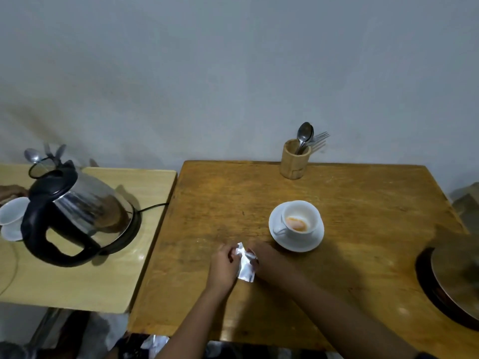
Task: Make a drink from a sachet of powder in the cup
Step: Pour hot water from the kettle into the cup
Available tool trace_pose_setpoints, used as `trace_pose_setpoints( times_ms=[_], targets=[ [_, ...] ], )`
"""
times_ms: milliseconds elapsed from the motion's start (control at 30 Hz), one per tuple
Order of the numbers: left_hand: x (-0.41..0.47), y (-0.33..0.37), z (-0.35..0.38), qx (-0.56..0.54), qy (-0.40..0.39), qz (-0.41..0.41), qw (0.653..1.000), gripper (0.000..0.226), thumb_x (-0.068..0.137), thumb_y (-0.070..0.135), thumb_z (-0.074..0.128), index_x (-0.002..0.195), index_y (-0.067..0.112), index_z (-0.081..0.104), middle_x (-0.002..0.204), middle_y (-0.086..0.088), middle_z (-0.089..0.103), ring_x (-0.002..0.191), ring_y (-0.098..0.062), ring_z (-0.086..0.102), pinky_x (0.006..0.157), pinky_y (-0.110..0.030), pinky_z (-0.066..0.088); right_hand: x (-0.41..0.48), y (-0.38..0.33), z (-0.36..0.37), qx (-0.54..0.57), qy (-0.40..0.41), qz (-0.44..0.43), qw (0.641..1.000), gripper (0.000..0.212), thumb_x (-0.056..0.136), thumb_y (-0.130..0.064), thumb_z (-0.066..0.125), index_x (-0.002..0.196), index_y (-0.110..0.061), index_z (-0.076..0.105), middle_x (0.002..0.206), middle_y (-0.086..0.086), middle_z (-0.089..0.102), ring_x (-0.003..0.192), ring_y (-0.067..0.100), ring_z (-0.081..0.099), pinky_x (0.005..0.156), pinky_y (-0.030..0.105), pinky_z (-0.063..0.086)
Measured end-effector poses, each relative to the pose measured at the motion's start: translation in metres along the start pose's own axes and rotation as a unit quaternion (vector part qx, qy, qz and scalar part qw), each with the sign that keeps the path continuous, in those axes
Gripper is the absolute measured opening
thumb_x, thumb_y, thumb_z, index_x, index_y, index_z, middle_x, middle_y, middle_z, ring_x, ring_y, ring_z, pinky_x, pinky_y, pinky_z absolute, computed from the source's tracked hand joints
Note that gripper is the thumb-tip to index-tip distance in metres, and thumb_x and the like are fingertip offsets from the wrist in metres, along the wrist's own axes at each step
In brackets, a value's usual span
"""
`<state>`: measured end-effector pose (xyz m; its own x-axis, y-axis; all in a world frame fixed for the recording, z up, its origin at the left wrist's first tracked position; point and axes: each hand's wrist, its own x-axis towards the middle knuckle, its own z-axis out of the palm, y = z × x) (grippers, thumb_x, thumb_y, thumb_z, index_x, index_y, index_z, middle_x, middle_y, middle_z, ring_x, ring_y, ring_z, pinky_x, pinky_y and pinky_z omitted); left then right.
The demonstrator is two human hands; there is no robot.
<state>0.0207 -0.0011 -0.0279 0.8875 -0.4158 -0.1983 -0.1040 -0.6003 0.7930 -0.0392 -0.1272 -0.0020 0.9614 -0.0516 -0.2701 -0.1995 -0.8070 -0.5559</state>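
Note:
A white cup (300,216) stands on a white saucer (296,238) on the brown wooden table (233,203), with orange powder in its bottom. Just in front and left of it, a crumpled silver sachet (246,266) is held between both hands above the table. My left hand (223,265) pinches its left side and my right hand (261,255) grips its upper right. A steel electric kettle (77,213) with a black handle sits on its base on the lighter side table (103,275) to the left.
A wooden holder (294,161) with spoons and forks stands at the table's back edge. A dark round pot with a metal lid (458,281) sits at the right edge. A second white cup (13,213) on a saucer is left of the kettle.

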Motion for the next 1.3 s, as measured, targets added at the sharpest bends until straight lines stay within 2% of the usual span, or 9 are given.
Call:
trace_pose_setpoints(
  times_ms=[100,200,333,567,767,900,967,1100,1300],
  targets=[
    [-0.009,-0.002,0.002,0.034,-0.012,0.043,0.998,0.029,0.089,0.013,0.052,0.117,0.012,0.060,0.112,-0.007,0.056,0.102,-0.020,0.056,0.083,-0.022,0.039,-0.009,-0.003,0.002,-0.038,0.048,-0.036,0.997,0.032,0.091,-0.005,0.047,0.122,0.002,0.051,0.127,0.020,0.053,0.119,0.032,0.049,0.092,0.025,0.030],
    [-0.020,-0.007,0.005,0.071,-0.031,0.078,0.994,0.033,0.092,0.015,0.046,0.124,0.016,0.053,0.117,-0.003,0.052,0.110,-0.018,0.051,0.084,-0.019,0.038,-0.015,-0.002,0.008,-0.068,0.043,-0.029,0.996,0.034,0.094,-0.012,0.044,0.127,-0.004,0.048,0.134,0.014,0.049,0.123,0.024,0.043,0.101,0.026,0.030],
    [-0.031,-0.012,0.007,0.159,-0.034,0.102,0.981,0.046,0.094,0.021,0.040,0.140,0.016,0.035,0.136,-0.001,0.044,0.123,-0.015,0.041,0.096,-0.023,0.039,-0.018,0.008,0.023,-0.081,0.124,-0.081,0.986,0.025,0.076,-0.027,0.051,0.101,-0.023,0.054,0.092,-0.006,0.069,0.086,0.007,0.061,0.073,0.016,0.053],
    [-0.030,-0.007,0.012,0.274,-0.050,0.142,0.950,0.053,0.091,0.018,0.041,0.141,0.009,0.029,0.142,-0.008,0.038,0.124,-0.023,0.039,0.103,-0.028,0.038,-0.040,0.019,0.040,-0.030,0.100,-0.040,0.994,0.060,0.080,0.000,0.046,0.137,-0.018,0.039,0.142,0.007,0.041,0.129,0.026,0.041,0.096,0.036,0.043],
    [-0.029,0.011,0.021,0.357,-0.062,0.078,0.929,0.056,0.088,0.022,0.045,0.138,0.003,0.029,0.143,-0.012,0.034,0.125,-0.028,0.036,0.106,-0.032,0.033,-0.081,0.022,0.022,0.078,0.242,0.025,0.967,0.044,0.081,0.002,0.041,0.124,-0.004,0.051,0.126,0.015,0.053,0.117,0.025,0.051,0.101,0.030,0.042],
    [-0.025,0.042,0.022,0.295,-0.012,0.059,0.953,0.045,0.082,0.017,0.054,0.124,0.004,0.044,0.131,-0.014,0.043,0.120,-0.030,0.041,0.101,-0.037,0.038,-0.122,0.027,-0.037,0.148,0.369,0.045,0.916,0.029,0.083,-0.001,0.044,0.108,-0.004,0.059,0.097,0.003,0.057,0.092,0.011,0.053,0.081,0.014,0.041],
    [-0.016,0.061,0.027,0.211,0.021,0.045,0.976,0.033,0.083,0.011,0.052,0.114,0.001,0.050,0.125,-0.019,0.048,0.119,-0.035,0.043,0.098,-0.043,0.040,-0.147,0.031,-0.079,0.141,0.427,0.066,0.891,0.023,0.091,-0.004,0.046,0.109,-0.007,0.058,0.099,-0.004,0.053,0.093,0.007,0.050,0.076,0.005,0.037],
    [0.001,0.095,0.046,0.089,0.040,0.053,0.994,0.024,0.091,0.006,0.039,0.102,-0.011,0.053,0.114,-0.031,0.052,0.107,-0.043,0.048,0.093,-0.047,0.038,-0.202,0.057,-0.160,0.095,0.568,0.114,0.810,0.021,0.091,-0.003,0.050,0.108,-0.010,0.058,0.103,-0.001,0.056,0.096,0.007,0.051,0.081,0.012,0.041],
    [0.015,0.113,0.079,0.005,0.010,0.034,0.999,0.036,0.096,0.012,0.033,0.121,-0.006,0.050,0.124,-0.030,0.052,0.115,-0.043,0.049,0.098,-0.049,0.040,-0.294,0.116,-0.216,0.063,0.705,0.224,0.670,0.020,0.088,-0.001,0.046,0.105,-0.002,0.058,0.105,0.014,0.058,0.099,0.023,0.052,0.084,0.019,0.034]
  ],
)
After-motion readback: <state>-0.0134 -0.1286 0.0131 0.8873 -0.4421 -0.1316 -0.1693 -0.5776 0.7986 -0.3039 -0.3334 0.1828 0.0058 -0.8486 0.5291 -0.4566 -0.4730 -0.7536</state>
